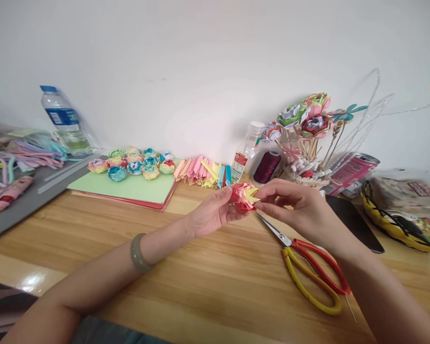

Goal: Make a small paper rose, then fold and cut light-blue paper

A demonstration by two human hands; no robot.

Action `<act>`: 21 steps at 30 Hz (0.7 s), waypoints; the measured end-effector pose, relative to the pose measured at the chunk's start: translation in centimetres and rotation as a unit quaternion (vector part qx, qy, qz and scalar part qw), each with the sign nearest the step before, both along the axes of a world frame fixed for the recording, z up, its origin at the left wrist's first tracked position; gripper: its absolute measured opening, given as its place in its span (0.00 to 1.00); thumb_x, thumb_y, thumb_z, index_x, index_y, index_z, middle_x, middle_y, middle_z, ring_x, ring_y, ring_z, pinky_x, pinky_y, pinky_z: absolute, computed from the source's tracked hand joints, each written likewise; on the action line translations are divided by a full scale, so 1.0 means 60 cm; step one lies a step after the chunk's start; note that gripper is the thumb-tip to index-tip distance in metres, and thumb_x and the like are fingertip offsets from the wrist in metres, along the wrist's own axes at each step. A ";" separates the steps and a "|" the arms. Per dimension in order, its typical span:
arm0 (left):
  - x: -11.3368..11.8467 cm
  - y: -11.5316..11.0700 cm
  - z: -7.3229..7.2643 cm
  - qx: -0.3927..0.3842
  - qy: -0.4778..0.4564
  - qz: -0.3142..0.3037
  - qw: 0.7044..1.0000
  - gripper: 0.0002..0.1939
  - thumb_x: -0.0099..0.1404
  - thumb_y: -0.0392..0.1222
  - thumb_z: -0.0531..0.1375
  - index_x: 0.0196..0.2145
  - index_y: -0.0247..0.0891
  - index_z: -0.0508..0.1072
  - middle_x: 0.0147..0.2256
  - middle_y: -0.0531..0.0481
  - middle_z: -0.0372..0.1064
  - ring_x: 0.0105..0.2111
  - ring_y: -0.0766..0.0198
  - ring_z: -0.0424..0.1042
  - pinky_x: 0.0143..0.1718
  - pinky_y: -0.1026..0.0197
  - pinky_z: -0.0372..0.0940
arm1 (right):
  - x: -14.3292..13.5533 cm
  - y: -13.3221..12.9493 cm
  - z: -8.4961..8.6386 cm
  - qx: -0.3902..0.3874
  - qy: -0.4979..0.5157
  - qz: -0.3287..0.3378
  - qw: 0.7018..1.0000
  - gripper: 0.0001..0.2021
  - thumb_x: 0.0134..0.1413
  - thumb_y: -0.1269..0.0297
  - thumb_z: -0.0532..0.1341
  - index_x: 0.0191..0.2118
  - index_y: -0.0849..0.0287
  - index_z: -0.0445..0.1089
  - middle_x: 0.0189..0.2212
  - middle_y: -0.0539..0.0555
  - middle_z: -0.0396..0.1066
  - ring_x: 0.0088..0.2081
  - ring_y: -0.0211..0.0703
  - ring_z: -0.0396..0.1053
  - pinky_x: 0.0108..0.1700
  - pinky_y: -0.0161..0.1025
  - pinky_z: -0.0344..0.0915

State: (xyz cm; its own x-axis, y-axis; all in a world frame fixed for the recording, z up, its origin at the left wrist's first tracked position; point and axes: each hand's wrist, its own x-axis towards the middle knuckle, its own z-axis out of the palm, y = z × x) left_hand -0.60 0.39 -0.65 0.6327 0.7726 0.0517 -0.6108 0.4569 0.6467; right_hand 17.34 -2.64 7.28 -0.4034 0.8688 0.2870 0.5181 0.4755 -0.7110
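Note:
A folded paper flower (244, 197), red and pink outside with pale yellow petals toward the right, is held above the wooden table. My left hand (218, 210) grips it from the left, thumb on top and fingers below. From the right, my right hand (294, 203) pinches the yellow petals between thumb and forefinger. Below my right hand lie scissors (290, 243) with one red and one yellow handle, blades pointing up and left. Behind the flower sits a row of folded paper pieces (200, 171) in orange, pink, yellow and blue.
Finished paper flowers (150, 171) stand on green paper (129, 190) at the back. A water bottle (62, 119) is at left. Behind my hands are a clear bottle (249, 148), a purple thread spool (267, 167) and a flower basket (304, 177). A black phone (354, 224) lies right.

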 end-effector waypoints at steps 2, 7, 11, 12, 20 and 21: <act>0.000 0.000 -0.001 -0.007 0.013 -0.001 1.000 0.13 0.61 0.45 0.59 0.40 0.34 0.73 0.32 0.47 0.75 0.30 0.67 0.75 0.32 0.67 0.70 | -0.002 0.001 0.000 0.013 -0.008 0.004 1.000 0.09 0.51 0.58 0.61 0.30 0.58 0.73 0.29 0.52 0.71 0.28 0.37 0.65 0.28 0.35 0.59; -0.003 -0.003 0.003 0.024 0.007 -0.023 0.999 0.24 0.52 0.48 0.66 0.46 0.38 0.71 0.33 0.48 0.74 0.30 0.66 0.74 0.30 0.67 0.69 | -0.001 0.004 -0.003 0.013 0.011 -0.018 1.000 0.12 0.50 0.54 0.62 0.28 0.58 0.73 0.26 0.52 0.71 0.28 0.38 0.65 0.30 0.36 0.60; -0.003 -0.006 0.009 0.028 0.033 -0.006 0.999 0.29 0.49 0.44 0.68 0.50 0.42 0.69 0.32 0.51 0.74 0.28 0.68 0.74 0.31 0.69 0.68 | -0.004 0.002 -0.005 0.026 0.002 -0.032 0.999 0.14 0.50 0.53 0.61 0.27 0.59 0.72 0.26 0.52 0.71 0.28 0.38 0.65 0.30 0.36 0.60; -0.002 -0.006 0.010 0.026 0.040 -0.003 0.999 0.28 0.49 0.44 0.68 0.49 0.42 0.70 0.32 0.51 0.74 0.28 0.69 0.74 0.31 0.69 0.68 | -0.005 0.001 -0.005 0.031 -0.001 -0.035 0.999 0.14 0.50 0.52 0.61 0.27 0.59 0.72 0.25 0.52 0.71 0.28 0.38 0.65 0.30 0.36 0.59; -0.001 -0.006 0.007 0.006 0.029 -0.026 0.999 0.22 0.53 0.46 0.66 0.46 0.39 0.71 0.30 0.49 0.75 0.27 0.66 0.74 0.28 0.67 0.69 | -0.007 0.003 -0.005 -0.041 0.028 -0.035 0.998 0.15 0.48 0.50 0.62 0.29 0.59 0.72 0.27 0.52 0.71 0.29 0.39 0.66 0.31 0.36 0.61; -0.001 -0.005 0.006 0.001 0.028 -0.032 0.999 0.21 0.55 0.46 0.65 0.46 0.38 0.71 0.31 0.48 0.75 0.27 0.65 0.75 0.28 0.67 0.69 | -0.006 0.003 -0.006 -0.044 0.025 -0.031 0.998 0.15 0.49 0.51 0.61 0.29 0.59 0.72 0.27 0.52 0.71 0.29 0.39 0.66 0.31 0.36 0.61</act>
